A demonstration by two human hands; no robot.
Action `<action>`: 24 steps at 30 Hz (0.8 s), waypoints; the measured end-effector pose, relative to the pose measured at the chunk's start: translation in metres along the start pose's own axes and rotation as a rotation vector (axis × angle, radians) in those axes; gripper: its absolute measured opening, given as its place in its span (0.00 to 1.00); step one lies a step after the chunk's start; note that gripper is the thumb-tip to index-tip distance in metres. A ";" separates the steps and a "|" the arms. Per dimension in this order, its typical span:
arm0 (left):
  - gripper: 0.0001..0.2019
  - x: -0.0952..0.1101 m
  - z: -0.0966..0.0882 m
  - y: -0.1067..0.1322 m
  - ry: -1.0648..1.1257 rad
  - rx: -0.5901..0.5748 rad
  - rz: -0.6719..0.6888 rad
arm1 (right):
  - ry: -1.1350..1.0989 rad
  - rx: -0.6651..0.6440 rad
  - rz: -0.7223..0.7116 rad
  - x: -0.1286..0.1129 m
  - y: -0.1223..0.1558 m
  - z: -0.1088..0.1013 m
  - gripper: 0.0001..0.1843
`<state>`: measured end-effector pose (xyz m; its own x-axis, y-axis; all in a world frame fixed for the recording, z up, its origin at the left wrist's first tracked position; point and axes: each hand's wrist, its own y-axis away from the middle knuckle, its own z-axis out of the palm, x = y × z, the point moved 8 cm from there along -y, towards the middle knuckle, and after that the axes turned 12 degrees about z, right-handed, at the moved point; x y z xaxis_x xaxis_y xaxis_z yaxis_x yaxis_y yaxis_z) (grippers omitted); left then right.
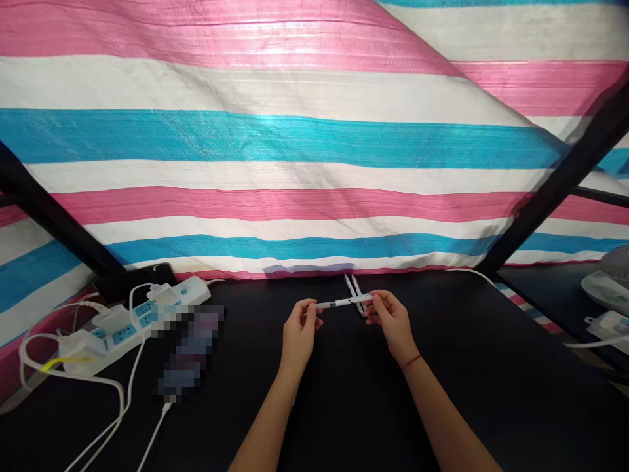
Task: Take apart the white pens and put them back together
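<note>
Both my hands hold a thin white pen [341, 303] level above the black table [491, 367]. My left hand [301, 328] pinches its left end with fingers closed. My right hand [388, 318], a red string round the wrist, grips the right end. Two more white pens [354, 287] lie on the table just behind the held one, near the tarp's lower edge.
A pink, white and blue striped tarp [295, 144] hangs behind the table. A white power strip [132, 321] with plugs and white cables sits at the left, beside a black phone [132, 278] and a blurred object [189, 354]. Black frame bars [555, 190] slant at both sides.
</note>
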<state>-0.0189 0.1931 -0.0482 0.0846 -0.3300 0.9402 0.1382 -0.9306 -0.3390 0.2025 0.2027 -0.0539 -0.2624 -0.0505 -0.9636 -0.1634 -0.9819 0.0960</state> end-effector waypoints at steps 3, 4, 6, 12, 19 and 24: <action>0.15 0.000 -0.002 -0.001 -0.012 -0.003 -0.003 | 0.035 -0.025 -0.013 -0.003 0.000 0.002 0.17; 0.15 0.000 -0.003 -0.001 -0.017 0.001 -0.005 | 0.057 -0.028 -0.019 -0.004 0.000 0.002 0.17; 0.15 -0.001 -0.004 -0.001 -0.021 0.009 -0.011 | 0.119 -0.035 -0.042 -0.005 0.001 0.003 0.16; 0.15 0.001 -0.008 -0.002 -0.029 0.041 0.014 | 0.231 -0.054 -0.083 -0.008 0.004 0.006 0.18; 0.15 0.001 -0.008 -0.001 -0.026 0.051 0.000 | 0.152 -0.103 -0.042 -0.002 0.002 0.007 0.15; 0.15 0.002 -0.010 -0.001 -0.037 0.053 -0.004 | 0.185 -0.117 -0.073 -0.003 0.004 0.011 0.15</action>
<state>-0.0283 0.1920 -0.0457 0.1201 -0.3196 0.9399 0.1903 -0.9218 -0.3377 0.1919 0.2007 -0.0473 -0.0737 -0.0010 -0.9973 -0.0609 -0.9981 0.0055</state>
